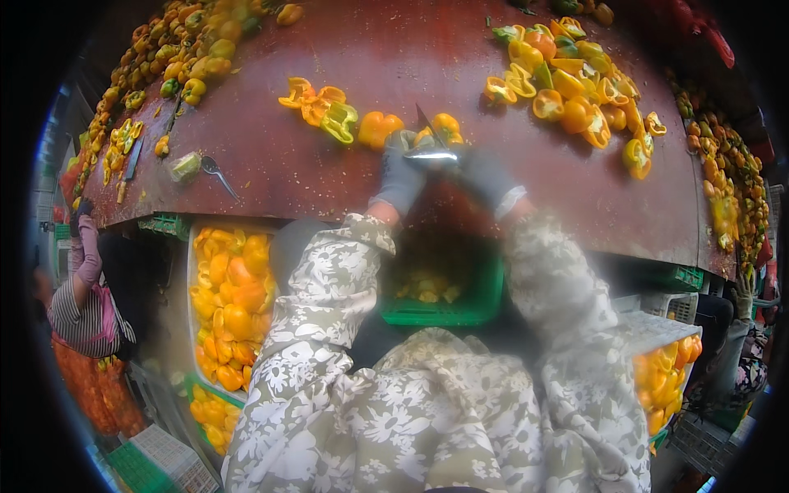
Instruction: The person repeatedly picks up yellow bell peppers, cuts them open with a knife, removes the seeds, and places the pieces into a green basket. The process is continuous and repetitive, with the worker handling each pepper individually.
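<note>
My left hand (pixel 401 174), in a grey glove, has its fingers curled at the near side of a whole orange bell pepper (pixel 380 129). What those fingers hold is hidden. My right hand (pixel 485 176), gloved too and smeared, is closed at a knife (pixel 427 126) whose dark, pointed blade slants up and left between the hands. A shiny rounded metal piece (pixel 433 154) lies across the gap; I cannot tell if it is part of the knife. Another yellow-orange pepper (pixel 446 126) is just beyond, partly hidden. Cut peppers (pixel 316 107) lie left of these, opened out.
A heap of halved peppers (pixel 579 82) covers the red table's (pixel 271 164) right part; whole peppers (pixel 177 41) pile far left. A spoon (pixel 219 177) lies left. Below my hands stands a green crate (pixel 444 311). A bin of pepper pieces (pixel 234 304) is at left. Other people work at both sides.
</note>
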`<state>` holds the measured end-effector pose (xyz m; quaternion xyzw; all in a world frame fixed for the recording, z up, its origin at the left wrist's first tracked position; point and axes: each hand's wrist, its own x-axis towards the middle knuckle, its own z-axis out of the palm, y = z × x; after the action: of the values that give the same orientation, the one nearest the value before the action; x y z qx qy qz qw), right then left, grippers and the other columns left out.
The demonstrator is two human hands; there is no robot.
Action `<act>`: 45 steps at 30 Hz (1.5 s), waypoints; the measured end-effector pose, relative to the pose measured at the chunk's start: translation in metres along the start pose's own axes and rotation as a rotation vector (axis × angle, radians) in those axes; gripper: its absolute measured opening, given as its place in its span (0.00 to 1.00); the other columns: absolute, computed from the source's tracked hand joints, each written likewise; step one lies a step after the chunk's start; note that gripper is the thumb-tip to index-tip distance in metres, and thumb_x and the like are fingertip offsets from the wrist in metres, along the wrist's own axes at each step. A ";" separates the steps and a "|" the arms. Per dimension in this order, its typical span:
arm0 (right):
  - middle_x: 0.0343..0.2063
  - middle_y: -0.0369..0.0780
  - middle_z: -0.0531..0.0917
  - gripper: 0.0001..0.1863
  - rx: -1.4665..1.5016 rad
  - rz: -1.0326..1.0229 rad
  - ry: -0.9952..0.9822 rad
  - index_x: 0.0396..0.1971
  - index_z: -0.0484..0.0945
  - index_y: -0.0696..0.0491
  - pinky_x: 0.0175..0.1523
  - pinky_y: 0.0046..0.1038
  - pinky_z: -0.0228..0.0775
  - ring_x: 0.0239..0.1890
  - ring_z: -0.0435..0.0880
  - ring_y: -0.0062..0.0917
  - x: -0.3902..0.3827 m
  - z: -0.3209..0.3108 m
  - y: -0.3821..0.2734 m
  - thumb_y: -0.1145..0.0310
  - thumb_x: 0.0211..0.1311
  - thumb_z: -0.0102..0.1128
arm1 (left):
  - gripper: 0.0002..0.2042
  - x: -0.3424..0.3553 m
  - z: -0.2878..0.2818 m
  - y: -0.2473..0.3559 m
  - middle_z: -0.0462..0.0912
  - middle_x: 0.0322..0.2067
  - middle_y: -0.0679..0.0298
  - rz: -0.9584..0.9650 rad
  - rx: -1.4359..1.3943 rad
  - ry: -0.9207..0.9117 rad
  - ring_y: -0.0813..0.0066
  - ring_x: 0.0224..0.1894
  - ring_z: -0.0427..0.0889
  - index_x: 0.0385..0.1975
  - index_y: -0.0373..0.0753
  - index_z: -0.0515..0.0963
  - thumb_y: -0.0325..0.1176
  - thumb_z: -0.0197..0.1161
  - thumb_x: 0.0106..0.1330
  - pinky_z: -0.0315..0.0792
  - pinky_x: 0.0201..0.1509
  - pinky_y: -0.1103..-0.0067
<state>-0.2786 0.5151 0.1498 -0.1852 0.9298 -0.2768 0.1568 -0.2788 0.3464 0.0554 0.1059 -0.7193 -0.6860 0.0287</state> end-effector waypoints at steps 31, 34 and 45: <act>0.42 0.41 0.83 0.22 0.855 -0.035 0.104 0.57 0.75 0.54 0.52 0.29 0.74 0.42 0.82 0.23 -0.033 0.003 0.024 0.69 0.62 0.59 | 0.27 -0.034 -0.022 0.062 0.72 0.63 0.57 -0.443 -0.948 -0.870 0.62 0.69 0.69 0.68 0.45 0.63 0.47 0.58 0.73 0.69 0.66 0.58; 0.41 0.45 0.84 0.21 0.466 -0.257 0.200 0.57 0.75 0.52 0.52 0.33 0.75 0.43 0.84 0.31 -0.024 0.019 0.049 0.66 0.63 0.60 | 0.26 -0.035 -0.011 0.066 0.77 0.58 0.58 -0.251 -0.514 -0.798 0.66 0.60 0.76 0.63 0.42 0.67 0.45 0.62 0.70 0.73 0.61 0.66; 0.38 0.51 0.83 0.09 -0.162 -0.226 0.628 0.41 0.75 0.57 0.39 0.45 0.76 0.35 0.83 0.47 -0.023 0.042 0.055 0.67 0.66 0.55 | 0.25 -0.014 -0.013 0.034 0.78 0.54 0.51 -0.446 -1.103 -0.314 0.52 0.59 0.76 0.57 0.37 0.71 0.41 0.63 0.63 0.64 0.69 0.50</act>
<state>-0.2556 0.5487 0.0891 -0.2044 0.9252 -0.2614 -0.1840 -0.2660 0.3373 0.0915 0.1211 -0.2144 -0.9539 -0.1715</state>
